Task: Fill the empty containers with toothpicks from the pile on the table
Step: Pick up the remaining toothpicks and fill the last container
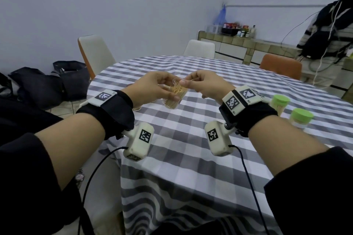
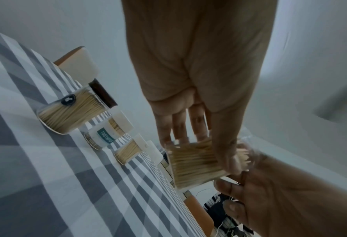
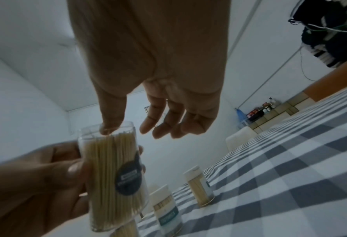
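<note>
Item: clear jar, lidless, packed with toothpicks, held above the checked tablecloth.

Left hand: fingers and thumb curled round the jar's body, tilting its mouth toward the other hand, presumably for easier loading.

Right hand: at the jar's mouth, thumb and forefinger pinching a few toothpicks (count unclear), thumb tip on the sticks, likely seating them.

Right of the jar: two green-capped jars, filled.

Beyond the jar: three more filled jars, standing (apparently finished).

Pile: not seen.
</note>
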